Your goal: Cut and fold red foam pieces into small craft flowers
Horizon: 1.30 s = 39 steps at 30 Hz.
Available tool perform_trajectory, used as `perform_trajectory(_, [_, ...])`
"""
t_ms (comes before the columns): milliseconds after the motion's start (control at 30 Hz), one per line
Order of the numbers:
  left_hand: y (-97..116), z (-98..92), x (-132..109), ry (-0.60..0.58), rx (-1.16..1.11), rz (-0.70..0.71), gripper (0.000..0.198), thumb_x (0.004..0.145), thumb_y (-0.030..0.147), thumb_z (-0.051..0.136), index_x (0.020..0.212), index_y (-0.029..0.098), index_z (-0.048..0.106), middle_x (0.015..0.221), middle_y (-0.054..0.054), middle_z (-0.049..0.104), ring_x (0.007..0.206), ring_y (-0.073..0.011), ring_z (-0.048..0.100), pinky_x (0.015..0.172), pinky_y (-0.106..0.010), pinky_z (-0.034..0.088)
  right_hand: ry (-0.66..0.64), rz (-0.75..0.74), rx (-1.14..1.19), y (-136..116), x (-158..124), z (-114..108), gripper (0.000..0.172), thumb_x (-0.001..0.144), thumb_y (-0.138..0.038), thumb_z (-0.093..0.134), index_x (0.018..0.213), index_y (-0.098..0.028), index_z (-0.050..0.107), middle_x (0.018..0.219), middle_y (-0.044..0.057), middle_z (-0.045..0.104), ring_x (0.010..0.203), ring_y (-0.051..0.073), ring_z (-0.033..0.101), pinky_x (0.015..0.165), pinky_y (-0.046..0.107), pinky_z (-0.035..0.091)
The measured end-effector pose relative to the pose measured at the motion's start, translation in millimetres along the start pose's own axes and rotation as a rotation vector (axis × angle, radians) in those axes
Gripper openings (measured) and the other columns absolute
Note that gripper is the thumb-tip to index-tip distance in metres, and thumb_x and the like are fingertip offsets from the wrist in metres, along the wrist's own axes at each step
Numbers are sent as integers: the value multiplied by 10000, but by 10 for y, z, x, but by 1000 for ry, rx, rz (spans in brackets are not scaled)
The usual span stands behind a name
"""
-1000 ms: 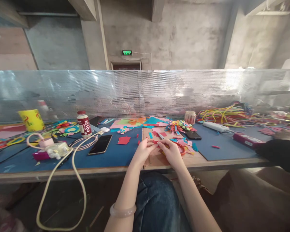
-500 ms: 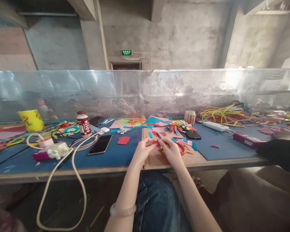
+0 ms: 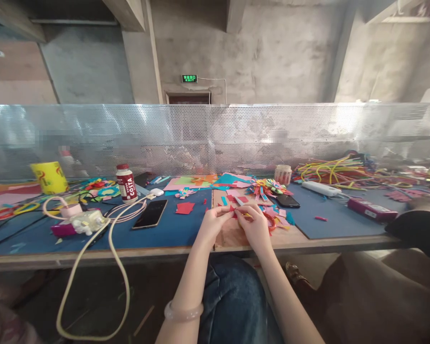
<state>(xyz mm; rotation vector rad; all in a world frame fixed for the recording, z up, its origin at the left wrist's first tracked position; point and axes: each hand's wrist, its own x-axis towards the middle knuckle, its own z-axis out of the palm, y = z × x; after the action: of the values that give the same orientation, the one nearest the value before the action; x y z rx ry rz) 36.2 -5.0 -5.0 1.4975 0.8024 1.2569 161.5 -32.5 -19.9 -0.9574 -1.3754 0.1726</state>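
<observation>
Both my hands meet over the brown board at the table's front edge. My left hand and my right hand pinch a small red paper piece between their fingertips, fingers closed. Red-handled scissors lie just right of my right hand, among pink and blue paper scraps. A colourful paper flower sits behind them.
A black phone, a Costa bottle, a yellow cup, a charger with a long cable lie left. Another phone, a white power strip, coloured strips lie right. A neighbour's dark sleeve rests at far right. A perforated metal screen backs the table.
My hands have shifted slightly up and away over the board, still pinching the red piece. The view has moved a little to the left.
</observation>
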Motion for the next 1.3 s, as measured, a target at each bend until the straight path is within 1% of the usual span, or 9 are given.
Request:
perform_trajectory(233, [-36, -9, 15, 28, 9, 14, 195, 661, 261, 647, 801, 136, 696, 823, -78, 691, 846, -214, 609, 810, -317, 428, 64, -163, -204, 71, -27, 58, 130, 786, -194, 536, 796, -216, 664, 851, 53, 542, 803, 174, 562, 710, 301, 507])
perform_trajectory(433, [-38, 10, 27, 103, -74, -22, 149, 623, 191, 649, 746, 123, 697, 769, -81, 696, 793, -206, 624, 775, -313, 454, 6, -259, -349, 40, -98, 128, 235, 811, -196, 461, 948, -202, 653, 905, 100, 535, 875, 222, 522, 772, 373, 467])
perform_trajectory(500, [-26, 15, 22, 125, -78, -26, 154, 624, 181, 648, 758, 123, 698, 777, -84, 698, 796, -208, 626, 766, -309, 459, 2, -205, -283, 16, -87, 109, 232, 812, -234, 467, 933, -195, 661, 907, 101, 546, 871, 219, 531, 781, 368, 461])
perform_trajectory(567, [-16, 13, 15, 128, -55, -31, 171, 633, 195, 654, 782, 129, 703, 807, -86, 701, 829, -215, 623, 777, -308, 455, -16, -76, -145, 23, -52, 61, 244, 824, -289, 461, 868, -187, 678, 895, 96, 576, 851, 209, 555, 760, 343, 468])
perform_trajectory(667, [-15, 2, 6, 99, -12, -34, 205, 641, 246, 675, 814, 140, 704, 862, -82, 700, 884, -225, 611, 813, -310, 439, -71, 162, 95, 93, 15, -29, 307, 818, -398, 471, 805, -183, 691, 856, 79, 642, 828, 213, 594, 727, 328, 471])
perform_trajectory(767, [-18, -6, 3, 54, 8, -25, 228, 637, 269, 692, 824, 138, 694, 878, -80, 697, 890, -225, 609, 826, -315, 436, -126, 272, 215, 155, 52, -83, 316, 754, -458, 550, 810, -185, 698, 828, 68, 678, 831, 229, 606, 735, 331, 457])
perform_trajectory(933, [14, 4, -9, 21, -18, -29, 263, 629, 224, 704, 869, 133, 646, 892, -90, 685, 869, -206, 619, 812, -312, 450, -175, 336, 268, 127, 51, -102, 308, 710, -445, 612, 808, -167, 699, 837, 72, 684, 817, 218, 593, 730, 307, 431])
perform_trajectory(1100, [28, 0, -11, 48, 2, -68, 344, 625, 235, 718, 930, 153, 581, 861, -74, 677, 847, -192, 624, 811, -309, 447, -230, 321, 275, 92, 47, -124, 305, 727, -438, 598, 775, -151, 693, 798, 58, 672, 761, 187, 565, 688, 280, 408])
perform_trajectory(1300, [13, 2, -15, 37, 41, -37, 343, 635, 273, 713, 922, 151, 570, 871, -82, 675, 853, -199, 624, 812, -309, 448, -214, 332, 300, 65, 39, -133, 286, 703, -432, 613, 767, -167, 701, 810, 49, 677, 779, 182, 569, 721, 284, 408])
